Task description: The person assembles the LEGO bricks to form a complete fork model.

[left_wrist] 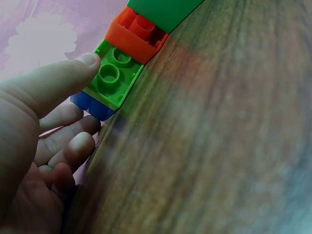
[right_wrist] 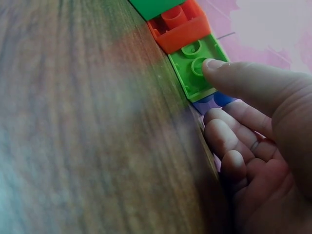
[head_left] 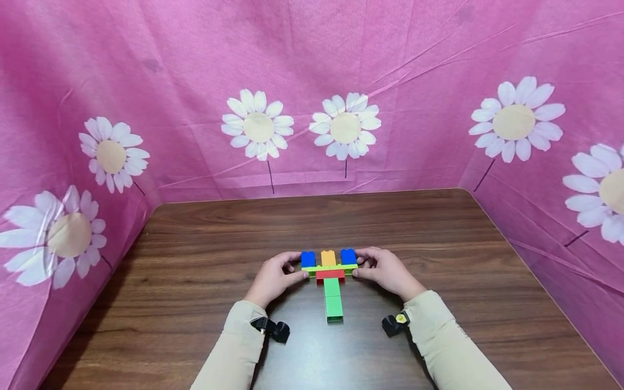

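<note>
A toy building-brick model lies on the table, held from both ends. Across it runs a lime-green brick bar, with a blue brick at the left, a yellow-orange brick mid-way and another blue brick at the right. A red brick joins the bar to a stem of green bricks pointing at the person. My left hand pinches the left end, its thumb against the bar's hollow underside. Mirroring it, my right hand pinches the right end, thumb also on the underside.
The dark wood-grain table is enclosed at the back and sides by a pink cloth printed with white daisies. Black wrist cameras jut inward from both sleeves, on either side of the green stem.
</note>
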Action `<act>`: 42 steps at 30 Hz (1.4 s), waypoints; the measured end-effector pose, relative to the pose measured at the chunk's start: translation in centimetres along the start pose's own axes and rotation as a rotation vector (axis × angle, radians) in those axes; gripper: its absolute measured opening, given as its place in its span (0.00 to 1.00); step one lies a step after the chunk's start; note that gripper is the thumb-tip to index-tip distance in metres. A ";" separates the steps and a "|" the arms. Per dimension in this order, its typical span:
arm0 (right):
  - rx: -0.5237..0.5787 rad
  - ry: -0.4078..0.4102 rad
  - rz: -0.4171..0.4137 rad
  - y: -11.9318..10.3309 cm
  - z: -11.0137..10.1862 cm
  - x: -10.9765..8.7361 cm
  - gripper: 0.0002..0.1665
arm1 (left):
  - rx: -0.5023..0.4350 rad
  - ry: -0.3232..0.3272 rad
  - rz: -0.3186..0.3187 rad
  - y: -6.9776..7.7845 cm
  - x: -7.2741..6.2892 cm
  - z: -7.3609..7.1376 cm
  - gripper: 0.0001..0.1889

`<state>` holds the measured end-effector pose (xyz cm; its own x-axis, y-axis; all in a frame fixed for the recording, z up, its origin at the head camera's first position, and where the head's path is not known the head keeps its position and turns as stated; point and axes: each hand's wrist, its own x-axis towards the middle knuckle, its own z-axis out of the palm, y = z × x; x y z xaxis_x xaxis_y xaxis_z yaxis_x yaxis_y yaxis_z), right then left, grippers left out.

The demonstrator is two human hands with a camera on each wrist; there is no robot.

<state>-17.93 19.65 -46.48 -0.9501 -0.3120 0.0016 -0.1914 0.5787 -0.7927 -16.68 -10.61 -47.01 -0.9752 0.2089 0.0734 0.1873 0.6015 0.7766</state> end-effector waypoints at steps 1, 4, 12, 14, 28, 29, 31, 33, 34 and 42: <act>0.003 0.004 0.005 -0.1 0.0 0.0 0.30 | -0.003 -0.002 -0.001 0.0 0.0 0.0 0.25; 0.000 0.010 0.011 -0.1 -0.2 0.0 0.29 | -0.014 -0.007 -0.003 0.1 0.2 0.0 0.26; -0.006 0.002 0.025 0.3 -0.4 -0.3 0.29 | -0.030 -0.020 -0.008 0.0 0.2 0.4 0.25; -0.001 0.003 0.028 0.3 -0.4 -0.5 0.29 | -0.039 -0.026 -0.008 0.0 0.2 0.4 0.25; 0.011 0.010 0.034 0.1 -0.4 -0.7 0.28 | -0.053 -0.033 -0.004 0.0 0.1 0.3 0.25; 0.016 0.014 0.033 0.1 -0.4 -0.8 0.28 | -0.053 -0.036 -0.002 0.0 0.1 0.4 0.25; 0.026 0.019 0.032 0.2 -0.4 -0.8 0.28 | -0.056 -0.040 0.001 -0.1 0.1 0.4 0.25; 0.046 0.028 0.037 0.4 -0.3 -0.9 0.29 | -0.061 -0.044 -0.002 -0.1 0.1 0.4 0.25; 0.053 0.036 0.041 0.6 -0.3 -0.9 0.28 | -0.065 -0.046 0.000 -0.2 0.1 0.3 0.25; 0.190 0.184 0.026 0.9 0.0 -0.9 0.21 | -0.228 0.032 0.043 -0.8 0.2 0.1 0.21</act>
<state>-17.24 20.44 -47.16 -0.9862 -0.1467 0.0766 -0.1331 0.4277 -0.8941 -17.02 -10.98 -47.71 -0.9707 0.2043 0.1266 0.2011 0.4018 0.8934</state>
